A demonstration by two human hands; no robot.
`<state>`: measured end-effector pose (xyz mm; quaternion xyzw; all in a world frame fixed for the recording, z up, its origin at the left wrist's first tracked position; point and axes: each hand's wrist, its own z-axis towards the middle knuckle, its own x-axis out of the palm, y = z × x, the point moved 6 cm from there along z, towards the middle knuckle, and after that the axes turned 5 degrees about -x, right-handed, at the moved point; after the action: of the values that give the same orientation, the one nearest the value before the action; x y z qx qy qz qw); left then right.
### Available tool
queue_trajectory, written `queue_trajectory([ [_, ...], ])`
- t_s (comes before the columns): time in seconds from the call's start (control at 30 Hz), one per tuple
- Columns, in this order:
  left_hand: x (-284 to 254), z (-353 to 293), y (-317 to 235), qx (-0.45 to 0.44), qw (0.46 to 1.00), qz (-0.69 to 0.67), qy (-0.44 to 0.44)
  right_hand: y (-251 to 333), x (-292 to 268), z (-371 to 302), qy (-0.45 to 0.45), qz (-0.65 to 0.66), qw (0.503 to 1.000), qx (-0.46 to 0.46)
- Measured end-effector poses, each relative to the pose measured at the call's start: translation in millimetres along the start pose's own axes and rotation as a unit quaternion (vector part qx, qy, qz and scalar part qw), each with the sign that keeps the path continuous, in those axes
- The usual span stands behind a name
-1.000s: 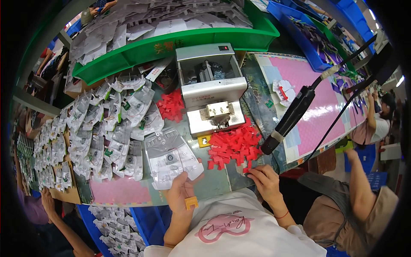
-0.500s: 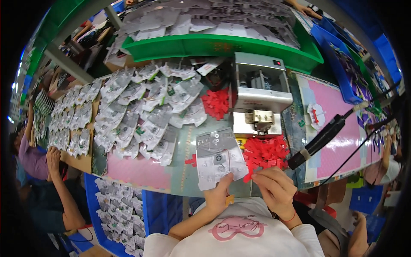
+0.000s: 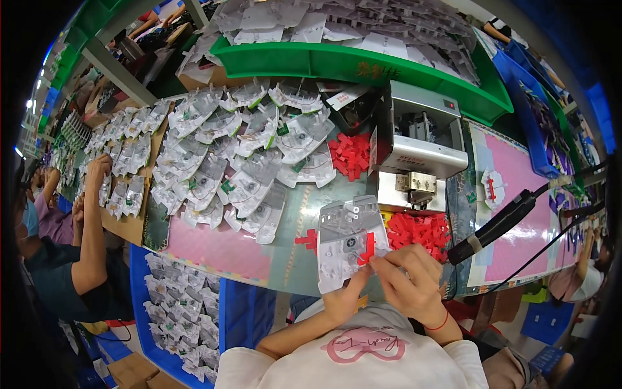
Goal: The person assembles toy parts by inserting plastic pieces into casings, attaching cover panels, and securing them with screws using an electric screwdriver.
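My left hand [image 3: 345,301] grips the lower edge of a grey-white moulded plastic housing [image 3: 335,259], thumb on its face. The housing has a small round part in its middle and is tilted up above the bench. My right hand [image 3: 414,280] pinches a bent red strip [image 3: 370,246] at its lower end and holds it over the right part of the housing. Whether the strip touches the housing all along I cannot tell. Just right of the housing lies a heap of red pieces [image 3: 420,233]. Another red piece [image 3: 307,240] shows at the housing's left edge.
Behind the heap stands a metal-cased machine [image 3: 424,152]. Many similar housings [image 3: 249,175] cover the bench to the left; a second red heap [image 3: 350,155] lies beside them. A green bin [image 3: 363,63] runs along the back. A black cable [image 3: 499,223] hangs at right. A co-worker's arm [image 3: 91,240] is at left.
My right hand has moved from the red heap leftward to the housing, and a red strip now lies over the housing. The whole view has shifted slightly. My left hand keeps its hold.
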<state>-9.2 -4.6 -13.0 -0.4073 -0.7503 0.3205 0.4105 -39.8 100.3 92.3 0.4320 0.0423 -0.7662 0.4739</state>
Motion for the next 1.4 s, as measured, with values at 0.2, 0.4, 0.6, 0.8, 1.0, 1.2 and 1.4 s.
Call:
queue_trajectory([
  [0.2,-0.2,1.0,-0.3,0.083,0.996,0.006,0.040,2.1,2.1,-1.4,0.016,-0.034,0.999,-0.026],
  [0.4,-1.4,3.0,-6.2,0.127,0.989,0.028,0.065,0.9,3.7,1.4,0.031,-0.029,0.998,-0.036],
  [0.6,-5.7,4.7,-1.0,0.093,0.994,0.015,0.054,3.4,7.5,1.2,0.042,-0.050,0.997,-0.049],
  [0.8,-6.6,5.1,-2.9,0.031,0.996,0.064,0.062,4.4,10.6,1.4,0.057,-0.048,0.996,-0.048],
  [1.0,-9.8,2.0,4.0,0.027,0.997,-0.039,0.058,5.4,16.0,1.8,0.072,-0.027,0.997,-0.029],
  [1.2,-28.7,13.1,12.6,0.130,0.991,0.020,0.035,12.6,25.0,1.6,0.082,-0.008,0.997,0.006],
  [1.4,-30.5,12.1,-23.1,0.250,0.967,0.014,-0.041,19.3,38.8,-3.0,0.122,0.005,0.992,0.014],
])
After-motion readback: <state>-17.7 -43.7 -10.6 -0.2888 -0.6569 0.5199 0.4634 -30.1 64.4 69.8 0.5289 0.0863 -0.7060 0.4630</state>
